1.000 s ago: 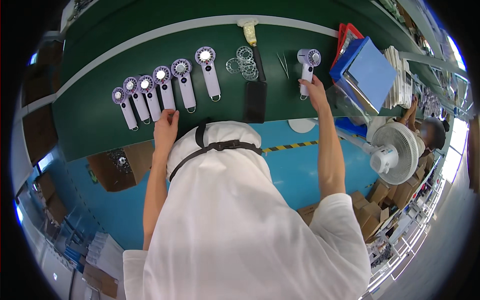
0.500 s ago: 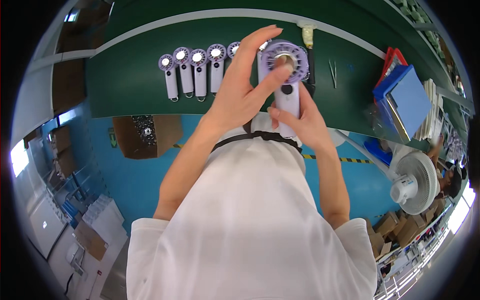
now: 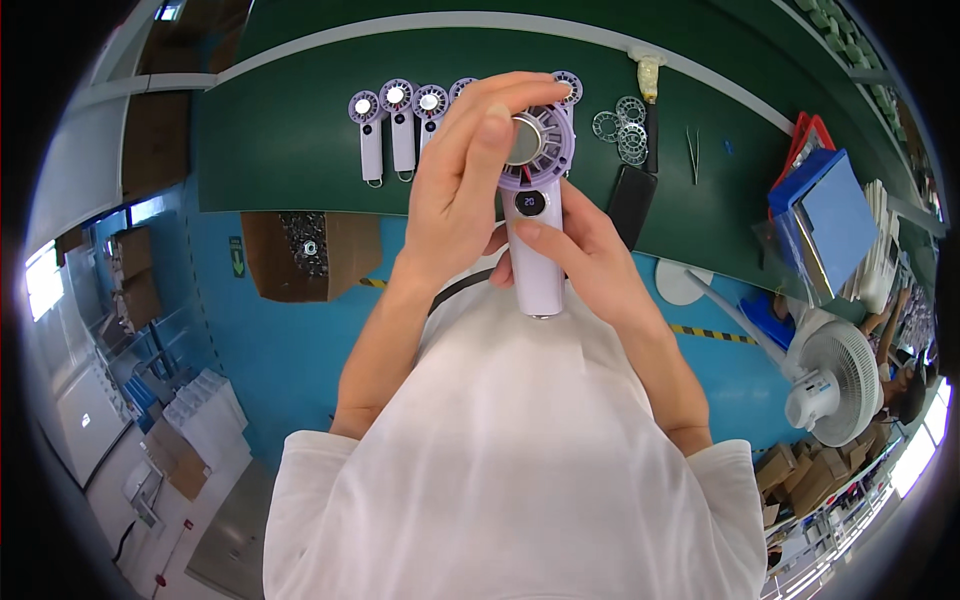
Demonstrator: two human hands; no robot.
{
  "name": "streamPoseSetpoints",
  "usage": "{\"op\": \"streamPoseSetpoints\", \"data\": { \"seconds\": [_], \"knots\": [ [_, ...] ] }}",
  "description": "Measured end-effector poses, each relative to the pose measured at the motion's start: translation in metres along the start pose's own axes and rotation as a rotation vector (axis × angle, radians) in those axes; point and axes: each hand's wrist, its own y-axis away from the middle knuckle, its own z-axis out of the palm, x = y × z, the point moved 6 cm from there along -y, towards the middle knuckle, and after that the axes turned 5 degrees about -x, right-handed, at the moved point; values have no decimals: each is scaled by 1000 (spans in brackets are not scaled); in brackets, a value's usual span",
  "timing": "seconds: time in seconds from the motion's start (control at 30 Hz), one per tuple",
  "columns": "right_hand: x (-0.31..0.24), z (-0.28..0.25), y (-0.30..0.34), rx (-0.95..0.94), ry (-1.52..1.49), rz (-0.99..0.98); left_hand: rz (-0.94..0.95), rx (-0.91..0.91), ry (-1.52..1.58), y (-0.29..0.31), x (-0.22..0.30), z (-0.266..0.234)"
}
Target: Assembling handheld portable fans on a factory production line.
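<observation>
While the purple handheld fan (image 3: 535, 215) was held up close over the white apron, well above the green desk (image 3: 280, 150), I logged the right hand (image 3: 590, 265) wrapped around its handle from behind, grip closed on the handle, one finger lying across the front just under the small round lit display. Left hand (image 3: 465, 185) was at the fan head, fingers curled over the round grille, thumb (image 3: 490, 150) pressing near the silver centre cap; I judged that as pinching the head, not spread.

Step in hand, as I read it: checking or seating the front of the fan head while the unit was switched on, since the display glowed. Next move would likely call for keeping the handle steady and the thumb off the hub so the blades could turn freely, then a clear spot on the desk to lay it down.

On the desk behind: a row of matching fans (image 3: 400, 120) lying side by side, loose clear grille rings (image 3: 625, 125), a dark phone (image 3: 632, 205), tweezers (image 3: 692, 150), a blue tray (image 3: 830, 220) to the right. A white standing fan (image 3: 825, 375) stood on the blue floor
</observation>
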Motion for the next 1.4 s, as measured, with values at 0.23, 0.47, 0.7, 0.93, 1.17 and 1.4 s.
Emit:
{"op": "streamPoseSetpoints", "data": {
  "seconds": [0.23,0.47,0.7,0.93,1.17,1.4],
  "knots": [
    [-14,9,9,-62,-22,-28,170,108,-67,11,17,-8],
    [-18,28,14,-42,87,-78,354,142,-286,18,55,-24],
    [-78,124,41,-323,326,-700,390,300,-232,26,94,-24],
    [-74,126,41,-470,397,-593,461,457,-350,38,115,-38],
    [-32,46,21,-112,110,46,50,-64,-652,13,107,-47],
    [-22,30,27,-85,100,92,103,-234,-595,12,82,-43]
  ]
}}
